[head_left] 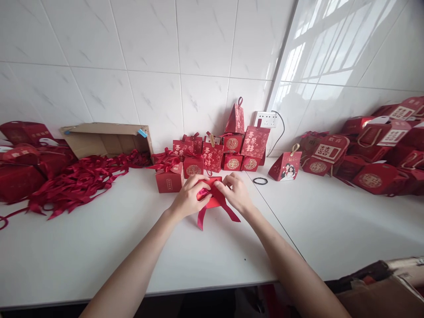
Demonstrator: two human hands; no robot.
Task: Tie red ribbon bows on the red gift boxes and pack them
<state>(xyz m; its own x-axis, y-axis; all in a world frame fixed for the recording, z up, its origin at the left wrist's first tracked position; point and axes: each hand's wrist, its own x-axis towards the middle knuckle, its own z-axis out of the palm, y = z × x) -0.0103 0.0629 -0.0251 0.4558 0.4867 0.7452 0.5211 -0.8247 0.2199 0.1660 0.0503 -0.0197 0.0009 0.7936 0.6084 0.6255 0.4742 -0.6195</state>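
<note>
The red box (214,202) sits on the white table (99,247) at the centre of the view, between both hands. A red ribbon (228,211) wraps it; two tails trail toward 6 o'clock and 5 o'clock.

Left hand (188,195): located at 9 o'clock of the box. Fingers curled together, clamped on the ribbon at the box's left edge.

Right hand (237,192): located at 3 o'clock of the box. Fingers drawn together, pinching the ribbon at the box top.

Surroundings, referenced to the held box:
- 10 o'clock, just beside the left hand: single red box (169,179).
- 12 o'clock: stack of red boxes (232,150) against the wall.
- 9 to 10 o'clock, well apart: loose ribbons (76,176) and cardboard carton (106,139).
- 2 o'clock, near: black ring (260,180).
- 3 o'clock, well apart: red bags (374,150).
</note>
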